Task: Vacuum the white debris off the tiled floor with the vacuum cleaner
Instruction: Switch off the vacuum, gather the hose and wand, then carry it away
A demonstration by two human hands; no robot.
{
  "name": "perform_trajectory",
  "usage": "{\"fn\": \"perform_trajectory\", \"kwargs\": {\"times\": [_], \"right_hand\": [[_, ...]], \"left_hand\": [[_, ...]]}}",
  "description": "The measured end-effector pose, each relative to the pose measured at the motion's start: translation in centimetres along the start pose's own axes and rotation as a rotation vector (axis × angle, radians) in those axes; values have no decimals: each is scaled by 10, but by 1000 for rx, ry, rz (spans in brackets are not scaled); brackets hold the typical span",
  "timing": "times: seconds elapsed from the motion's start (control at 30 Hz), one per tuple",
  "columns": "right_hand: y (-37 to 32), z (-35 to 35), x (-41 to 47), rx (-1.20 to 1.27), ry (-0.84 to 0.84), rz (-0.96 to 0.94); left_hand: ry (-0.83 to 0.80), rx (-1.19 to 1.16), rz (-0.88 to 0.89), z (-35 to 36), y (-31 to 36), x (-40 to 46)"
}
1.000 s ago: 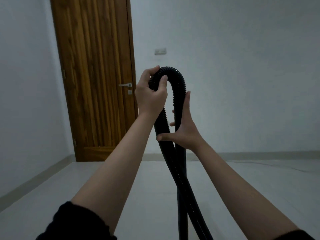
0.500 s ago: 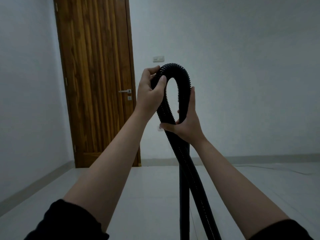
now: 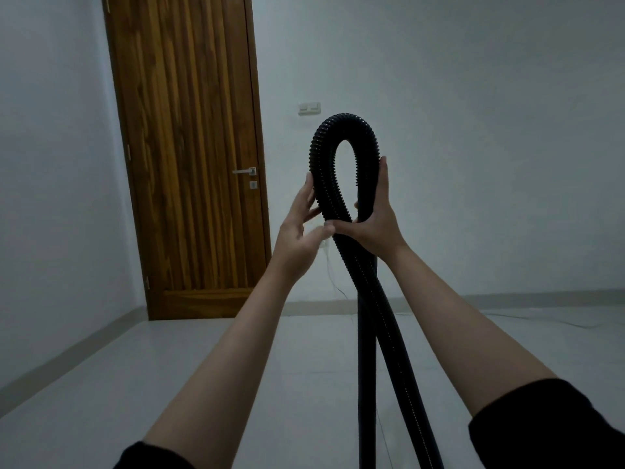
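A black ribbed vacuum hose [image 3: 341, 123] is bent into a tall loop in front of me, with both strands hanging down past the bottom edge of the view. My right hand [image 3: 375, 221] grips the hose where the two strands cross, thumb over the left strand and fingers up the right strand. My left hand [image 3: 301, 225] is beside the loop's left strand with its fingers spread, touching it lightly or just off it. The vacuum body, the nozzle and any white debris are out of sight.
A closed wooden door [image 3: 189, 157] with a metal handle [image 3: 245, 171] stands at the back left. A light switch [image 3: 309, 107] is on the white back wall. A thin cable [image 3: 541, 321] lies on the pale tiled floor [image 3: 135, 374] along the right baseboard.
My left hand has let go of the top of the loop and dropped to its left side with fingers spread. The loop has widened, and my right hand has kept its grip at the crossing.
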State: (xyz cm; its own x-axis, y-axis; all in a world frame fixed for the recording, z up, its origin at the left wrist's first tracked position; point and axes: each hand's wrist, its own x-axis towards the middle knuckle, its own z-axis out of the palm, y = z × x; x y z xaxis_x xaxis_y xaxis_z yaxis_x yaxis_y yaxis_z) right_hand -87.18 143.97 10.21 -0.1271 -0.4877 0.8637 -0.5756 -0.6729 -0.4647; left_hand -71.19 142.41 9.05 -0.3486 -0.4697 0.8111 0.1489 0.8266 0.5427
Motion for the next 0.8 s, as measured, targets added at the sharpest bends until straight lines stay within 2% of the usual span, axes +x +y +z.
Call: {"fn": "perform_trajectory", "kwargs": {"times": [0.23, 0.37, 0.57, 0.8], "right_hand": [[4, 0, 2, 13, -26, -2], [4, 1, 2, 34, -36, 10], [7, -8, 2, 63, -91, 40], [16, -21, -15, 253, -97, 136]], "left_hand": [[-81, 220, -27, 0, -9, -6], [-87, 224, -73, 8, -12, -7], [-36, 184, -37, 6, -12, -2], [-61, 250, 16, -4, 1, 7]]}}
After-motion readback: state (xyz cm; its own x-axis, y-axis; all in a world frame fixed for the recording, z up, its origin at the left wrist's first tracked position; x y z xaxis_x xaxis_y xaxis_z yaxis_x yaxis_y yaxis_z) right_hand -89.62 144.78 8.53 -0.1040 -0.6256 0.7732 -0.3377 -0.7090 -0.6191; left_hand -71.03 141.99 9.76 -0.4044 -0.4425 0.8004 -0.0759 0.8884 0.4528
